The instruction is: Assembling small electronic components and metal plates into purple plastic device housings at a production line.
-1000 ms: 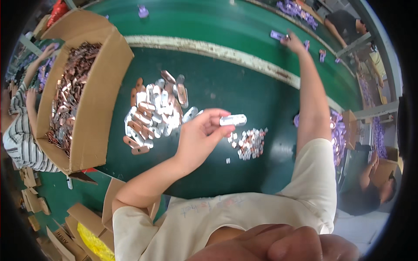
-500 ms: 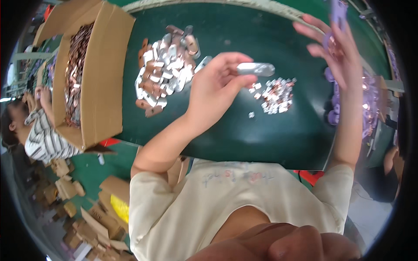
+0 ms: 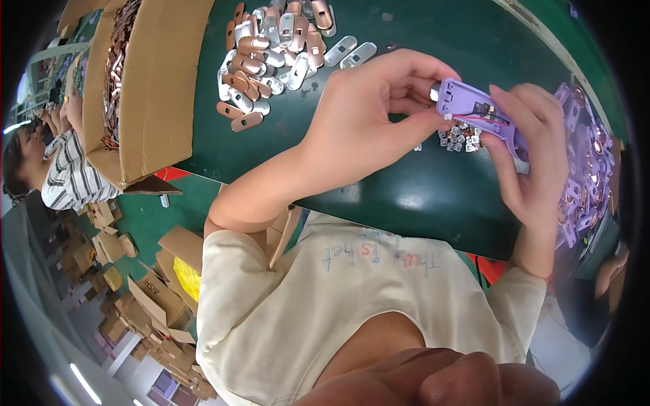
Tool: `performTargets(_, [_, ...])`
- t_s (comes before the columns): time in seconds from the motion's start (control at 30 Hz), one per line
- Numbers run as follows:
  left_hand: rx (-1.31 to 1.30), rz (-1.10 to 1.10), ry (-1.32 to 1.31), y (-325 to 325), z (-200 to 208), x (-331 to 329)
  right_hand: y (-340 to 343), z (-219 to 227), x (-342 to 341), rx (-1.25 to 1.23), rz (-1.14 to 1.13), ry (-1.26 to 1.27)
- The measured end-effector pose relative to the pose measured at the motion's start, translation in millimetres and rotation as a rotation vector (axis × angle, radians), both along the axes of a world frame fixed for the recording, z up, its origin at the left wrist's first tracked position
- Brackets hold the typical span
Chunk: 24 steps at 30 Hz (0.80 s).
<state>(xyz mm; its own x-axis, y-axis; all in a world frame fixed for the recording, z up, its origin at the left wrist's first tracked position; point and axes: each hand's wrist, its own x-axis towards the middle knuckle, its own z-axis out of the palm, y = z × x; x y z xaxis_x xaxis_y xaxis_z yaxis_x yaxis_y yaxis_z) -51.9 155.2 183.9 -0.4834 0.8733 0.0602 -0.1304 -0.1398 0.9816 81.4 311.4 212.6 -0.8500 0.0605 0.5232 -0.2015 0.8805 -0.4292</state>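
My right hand [image 3: 535, 142] is closed round a purple plastic housing [image 3: 477, 108], its open inside showing a red wire, a black wire and a small dark part. At the housing's left end, the closed fingers of my left hand [image 3: 379, 111] pinch a silver metal plate [image 3: 435, 92]; only a bit of its edge shows. Below the housing lies a heap of small silver and copper-coloured pieces [image 3: 460, 139], partly covered by my hands. Left of my left hand spreads a pile of oblong plates [image 3: 271, 57], silver and copper-coloured, each with a small hole.
A cardboard box [image 3: 159, 88] full of copper-coloured parts stands at the left of the dark green table [image 3: 379, 196]. Many purple housings [image 3: 586, 169] are piled at the right. A co-worker in a striped top [image 3: 84, 169] sits beyond the box. Cartons [image 3: 159, 298] lie on the floor.
My right hand has brought the purple housing down from the upper right to my left hand. The left hand has moved right with the silver plate, now mostly hidden at the housing's end.
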Motion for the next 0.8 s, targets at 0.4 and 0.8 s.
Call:
performTargets(0.4, [-0.009,0.003,-0.019,3.7,-2.6,1.2,7.1,-3.5,-1.4,0.087,0.056,-0.107])
performTargets(0.8, [-0.106,0.108,0.1,7.5,-21.5,3.1,-13.1,-24.0,-8.4,-0.826,-0.214,-0.267])
